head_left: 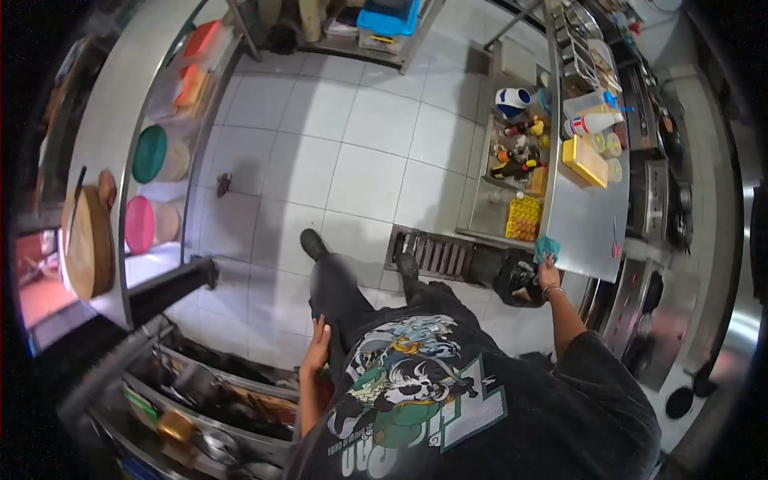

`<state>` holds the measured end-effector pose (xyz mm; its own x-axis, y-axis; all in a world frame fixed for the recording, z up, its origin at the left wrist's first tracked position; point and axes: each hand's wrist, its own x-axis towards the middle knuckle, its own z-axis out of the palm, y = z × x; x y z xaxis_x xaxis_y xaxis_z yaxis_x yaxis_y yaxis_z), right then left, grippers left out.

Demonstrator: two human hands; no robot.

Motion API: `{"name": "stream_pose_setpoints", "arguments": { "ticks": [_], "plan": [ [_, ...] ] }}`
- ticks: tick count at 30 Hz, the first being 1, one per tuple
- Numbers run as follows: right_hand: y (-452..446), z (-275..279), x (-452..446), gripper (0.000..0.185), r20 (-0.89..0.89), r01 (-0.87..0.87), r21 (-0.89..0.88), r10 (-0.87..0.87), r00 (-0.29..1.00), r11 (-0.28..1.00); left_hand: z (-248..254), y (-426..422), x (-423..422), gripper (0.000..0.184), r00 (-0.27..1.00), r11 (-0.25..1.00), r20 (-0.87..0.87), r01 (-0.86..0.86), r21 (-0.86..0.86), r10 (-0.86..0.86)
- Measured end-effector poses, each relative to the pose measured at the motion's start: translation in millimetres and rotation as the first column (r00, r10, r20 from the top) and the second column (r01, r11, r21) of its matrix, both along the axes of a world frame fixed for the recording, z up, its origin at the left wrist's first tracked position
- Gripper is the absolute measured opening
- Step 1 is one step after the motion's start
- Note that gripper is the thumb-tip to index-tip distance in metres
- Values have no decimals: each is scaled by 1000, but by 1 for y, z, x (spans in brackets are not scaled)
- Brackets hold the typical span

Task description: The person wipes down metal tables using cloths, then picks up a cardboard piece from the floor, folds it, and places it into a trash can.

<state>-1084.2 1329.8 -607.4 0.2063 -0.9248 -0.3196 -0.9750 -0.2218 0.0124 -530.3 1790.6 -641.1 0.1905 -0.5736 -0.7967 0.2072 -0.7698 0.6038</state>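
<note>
My right hand (549, 274) is closed on a teal cloth (546, 247) at the near corner of the steel counter (580, 232). My left hand (318, 342) hangs beside my thigh, holding nothing, its fingers stretched out. Red-handled scissors (616, 248) lie on the counter to the right of the cloth. Just below the counter corner, a black bag (518, 280) stands near my right wrist. A yellow container (585, 162) rests farther along the counter.
Shelves under the counter hold bottles (518, 164) and a yellow egg tray (524, 219). A floor grate (432, 254) lies by my feet. At left, a steel table (120, 160) bears a round wooden board (90, 240). Sinks or bins with utensils are at lower left.
</note>
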Motion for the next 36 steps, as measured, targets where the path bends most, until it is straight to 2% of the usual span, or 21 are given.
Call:
{"name": "stream_pose_setpoints", "arguments": {
  "ticks": [1, 3, 5, 6, 8, 10, 13, 15, 16, 18, 19, 22, 23, 26, 28, 29, 30, 31, 32, 34, 36],
  "plan": [
    [12, 26, 35, 43, -238, 103, 310, -28, 971, 945, -1, 2, 23, 64, 1000, 1000, -18, 14, -5, -14],
    [44, 46, 77, 37, -460, 282, 559, 9, 888, 780, -1, 7, 66, 65, 997, 999, -59, 40, -5, -40],
    [102, 17, 76, 24, -195, -154, 834, 544, 816, 529, 1, 13, 102, 65, 994, 998, -97, 60, 0, -60],
    [129, -11, 57, 26, 23, -414, 844, 747, 665, 342, 2, 16, 117, 66, 991, 997, -114, 71, 8, -69],
    [206, -49, 33, 34, 95, -442, 752, 583, 807, 489, 1, 19, 137, 66, 985, 995, -146, 96, 39, -90],
    [237, -5, 118, 30, -87, 32, 896, 104, 991, 442, -1, 21, 151, 65, 976, 988, -191, 126, 92, -106],
    [262, 36, 205, 32, -328, 455, 844, -399, 856, 282, -20, 26, 166, 66, 973, 987, -218, 108, 116, -81],
    [267, 29, 212, 32, -183, 98, 876, 138, 973, 472, -16, 19, 186, 67, 968, 988, -251, 42, 147, -4],
    [266, 25, 213, 32, -180, 98, 877, 133, 975, 470, -14, 16, 200, 64, 970, 969, -197, 179, 172, -144],
    [253, 23, 220, 32, -318, 513, 832, -577, 753, 212, 21, -17, 228, 62, 946, 928, -138, 317, 197, -294],
    [266, -45, 158, 32, -271, 451, 847, -503, 821, 280, 46, -38, 241, 59, 942, 914, -188, 319, 251, -277],
    [212, 26, 267, 32, -37, 577, 677, -763, 646, 456, 63, -71, 264, 51, 944, 931, -183, 309, 195, -275],
    [195, 41, 300, 33, 59, 561, 651, -770, 635, 512, 64, -84, 267, 50, 942, 943, -70, 332, 28, -329],
    [152, 86, 399, 34, 255, 314, 582, -535, 805, 750, 99, -150, 260, 51, 929, 887, 122, 370, -276, -349],
    [143, 46, 419, 32, 506, 117, 461, -369, 780, 880, 93, -185, 252, 65, 914, 827, 231, 400, -395, -332],
    [136, 71, 451, 30, 591, 67, 601, -500, 634, 796, 92, -202, 245, 65, 909, 822, 250, 410, -396, -333],
    [129, 115, 486, 29, 624, -18, 715, -627, 466, 699, 91, -220, 236, 74, 973, 826, 42, 217, -521, -229],
    [124, 142, 506, 29, 634, -24, 712, -628, 451, 701, 93, -231, 231, 84, 974, 805, -182, 4, -593, -138],
    [119, 166, 518, 31, 616, -171, 780, -688, 383, 603, 95, -235, 229, 84, 975, 805, -170, 16, -593, -144],
    [106, 180, 523, 34, 582, -324, 809, -747, 322, 491, 100, -244, 223, 106, 605, 790, -771, -367, -490, -197],
    [94, 181, 517, 48, 575, -402, 806, -736, 357, 434, 138, -262, 215, 97, 567, 780, -808, -429, -455, -160]
  ]
}}
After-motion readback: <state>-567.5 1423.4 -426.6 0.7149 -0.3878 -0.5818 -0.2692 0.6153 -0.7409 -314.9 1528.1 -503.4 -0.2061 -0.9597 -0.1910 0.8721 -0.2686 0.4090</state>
